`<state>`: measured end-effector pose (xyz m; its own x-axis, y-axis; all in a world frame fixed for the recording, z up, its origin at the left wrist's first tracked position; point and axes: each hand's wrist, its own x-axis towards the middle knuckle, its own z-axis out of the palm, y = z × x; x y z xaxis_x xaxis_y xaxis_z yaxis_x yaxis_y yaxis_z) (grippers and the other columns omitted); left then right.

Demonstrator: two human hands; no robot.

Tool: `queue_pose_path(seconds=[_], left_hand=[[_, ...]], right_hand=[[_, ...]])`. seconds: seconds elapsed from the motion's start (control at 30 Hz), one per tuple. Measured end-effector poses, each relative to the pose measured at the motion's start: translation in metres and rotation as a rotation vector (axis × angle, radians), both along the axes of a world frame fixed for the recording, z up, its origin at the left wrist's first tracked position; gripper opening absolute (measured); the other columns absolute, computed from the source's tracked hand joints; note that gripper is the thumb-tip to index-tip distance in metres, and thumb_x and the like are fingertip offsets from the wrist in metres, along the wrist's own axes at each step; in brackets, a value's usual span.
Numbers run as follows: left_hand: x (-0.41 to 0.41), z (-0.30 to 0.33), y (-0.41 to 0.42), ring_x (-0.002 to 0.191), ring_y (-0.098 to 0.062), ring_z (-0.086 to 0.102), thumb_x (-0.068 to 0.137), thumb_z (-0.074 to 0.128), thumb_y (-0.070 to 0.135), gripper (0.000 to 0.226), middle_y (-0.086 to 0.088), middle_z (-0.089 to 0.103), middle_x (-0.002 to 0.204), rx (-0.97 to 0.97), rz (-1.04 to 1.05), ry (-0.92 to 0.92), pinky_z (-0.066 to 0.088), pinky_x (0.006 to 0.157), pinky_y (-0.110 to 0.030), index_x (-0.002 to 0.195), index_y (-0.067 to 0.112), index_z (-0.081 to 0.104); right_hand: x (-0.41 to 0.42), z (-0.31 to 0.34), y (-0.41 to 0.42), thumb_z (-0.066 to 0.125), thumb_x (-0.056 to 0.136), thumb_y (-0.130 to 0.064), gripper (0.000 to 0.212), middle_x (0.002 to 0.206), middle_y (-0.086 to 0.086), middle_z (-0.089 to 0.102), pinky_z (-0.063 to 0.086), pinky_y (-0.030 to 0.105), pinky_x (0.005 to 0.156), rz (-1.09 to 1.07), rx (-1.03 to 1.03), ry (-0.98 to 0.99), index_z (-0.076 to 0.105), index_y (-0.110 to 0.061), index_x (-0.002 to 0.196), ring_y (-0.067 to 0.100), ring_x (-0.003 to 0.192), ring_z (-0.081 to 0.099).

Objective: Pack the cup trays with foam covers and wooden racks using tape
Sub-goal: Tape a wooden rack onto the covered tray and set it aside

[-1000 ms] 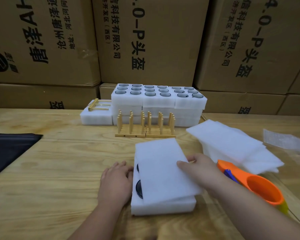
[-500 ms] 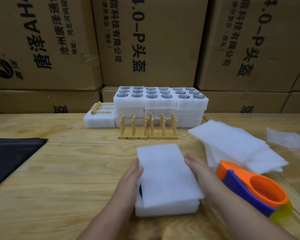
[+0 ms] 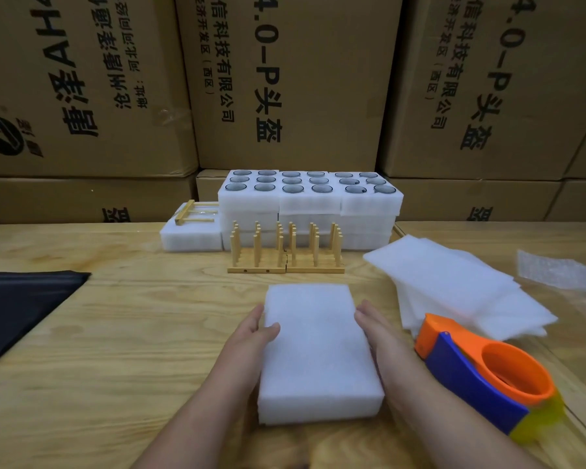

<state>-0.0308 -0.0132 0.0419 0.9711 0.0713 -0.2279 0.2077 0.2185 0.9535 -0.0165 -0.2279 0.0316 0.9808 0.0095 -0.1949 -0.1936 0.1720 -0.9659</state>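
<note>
Tray (image 3: pixel 318 406), under its foam cover (image 3: pixel 315 336), sits on the desk (image 3: pixel 115 333) left of the tape gun (image 3: pixel 481 377); left hand (image 3: pixel 251 340) and right hand (image 3: pixel 383 336) press flat against its sides. Light, soft, likely fragile inside: best held by both long sides.

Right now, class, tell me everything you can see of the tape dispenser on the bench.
The tape dispenser lies on the wooden table at the near right, beside the person's right forearm. It looks like plastic: an orange ring-shaped body with an open round centre, a blue side panel, and a translucent yellow part at its near end. Neither hand holds it. Its far orange tip lies at the near edge of the loose stack of foam sheets. Whether a tape roll is loaded cannot be told.
</note>
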Motion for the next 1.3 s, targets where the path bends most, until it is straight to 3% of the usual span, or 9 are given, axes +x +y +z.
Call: queue_pose_path(seconds=[0.1, 0.27, 0.4, 0.5, 0.67, 0.77, 1.0, 1.2, 1.3], left_hand=[[0.001, 0.001, -0.003, 0.101, -0.019, 0.072, 0.099, 0.053, 0.003, 0.055, 0.009, 0.071, 0.114, 0.018, -0.037, -0.006, 0.055, 0.094, -0.044, 0.148, 0.028, 0.047], [-0.002, -0.012, -0.006, 0.107, -0.025, 0.072, 0.099, 0.048, 0.002, 0.051, 0.003, 0.073, 0.121, 0.086, -0.085, -0.048, 0.055, 0.096, -0.049, 0.132, 0.039, 0.058], [0.003, -0.017, -0.005, 0.105, -0.025, 0.073, 0.098, 0.048, -0.001, 0.051, 0.003, 0.074, 0.119, -0.014, -0.076, -0.034, 0.057, 0.082, -0.040, 0.131, 0.037, 0.058], [0.003, -0.020, -0.006, 0.099, -0.020, 0.075, 0.099, 0.051, 0.003, 0.052, 0.011, 0.076, 0.112, -0.054, -0.049, -0.012, 0.059, 0.074, -0.033, 0.135, 0.040, 0.055], [0.001, -0.024, -0.005, 0.102, -0.019, 0.074, 0.098, 0.057, 0.013, 0.059, 0.014, 0.073, 0.118, -0.101, 0.006, 0.036, 0.056, 0.092, -0.043, 0.150, 0.038, 0.045], [0.000, -0.024, -0.005, 0.098, -0.019, 0.075, 0.097, 0.058, 0.014, 0.064, 0.018, 0.075, 0.108, -0.082, 0.014, 0.049, 0.057, 0.086, -0.041, 0.151, 0.040, 0.039], [-0.010, -0.023, -0.007, 0.110, -0.026, 0.071, 0.099, 0.048, 0.004, 0.056, 0.003, 0.073, 0.123, -0.061, -0.057, 0.000, 0.053, 0.099, -0.047, 0.146, 0.034, 0.049], [-0.007, -0.019, -0.006, 0.106, -0.027, 0.073, 0.100, 0.052, 0.012, 0.047, 0.001, 0.074, 0.119, -0.189, -0.033, 0.031, 0.055, 0.090, -0.045, 0.141, 0.033, 0.053], [-0.005, -0.020, -0.005, 0.102, -0.025, 0.074, 0.101, 0.050, 0.015, 0.047, 0.007, 0.075, 0.115, -0.173, -0.025, 0.052, 0.056, 0.089, -0.045, 0.140, 0.039, 0.053]], right_hand=[[0.004, -0.001, 0.000, 0.056, 0.100, -0.020, 0.053, 0.140, -0.012, 0.057, 0.056, 0.027, 0.079, 0.033, 0.005, 0.022, 0.044, -0.029, 0.151, 0.006, 0.107, 0.068], [0.008, -0.007, 0.002, 0.042, 0.091, 0.004, 0.069, 0.112, -0.012, 0.076, 0.057, 0.032, 0.079, 0.126, -0.105, -0.035, 0.070, -0.058, 0.104, 0.016, 0.101, 0.074], [0.014, -0.010, -0.002, 0.045, 0.092, 0.003, 0.067, 0.103, -0.025, 0.072, 0.058, 0.027, 0.071, 0.119, -0.123, -0.001, 0.056, -0.048, 0.134, 0.012, 0.095, 0.073], [0.016, -0.010, -0.004, 0.045, 0.093, 0.000, 0.072, 0.086, -0.032, 0.072, 0.056, 0.019, 0.058, 0.128, -0.137, 0.005, 0.062, -0.070, 0.098, 0.004, 0.082, 0.074], [0.011, -0.002, 0.000, 0.050, 0.092, -0.008, 0.070, 0.117, -0.023, 0.063, 0.055, 0.022, 0.065, 0.087, -0.192, 0.077, 0.042, -0.052, 0.147, 0.010, 0.097, 0.072], [0.007, 0.004, 0.004, 0.051, 0.093, -0.009, 0.070, 0.113, -0.025, 0.060, 0.054, 0.021, 0.063, 0.089, -0.185, 0.082, 0.039, -0.047, 0.150, 0.009, 0.097, 0.070], [0.000, -0.010, 0.004, 0.050, 0.093, 0.000, 0.069, 0.095, -0.027, 0.073, 0.057, 0.021, 0.060, 0.032, -0.129, 0.045, 0.047, -0.047, 0.143, 0.009, 0.084, 0.076], [0.008, -0.010, -0.003, 0.044, 0.094, 0.000, 0.069, 0.096, -0.024, 0.076, 0.059, 0.024, 0.065, 0.129, -0.044, 0.019, 0.069, -0.064, 0.090, 0.009, 0.091, 0.075], [0.007, -0.009, -0.002, 0.040, 0.095, -0.002, 0.073, 0.102, -0.021, 0.076, 0.059, 0.024, 0.070, 0.165, -0.039, -0.011, 0.070, -0.067, 0.084, 0.009, 0.095, 0.075]])
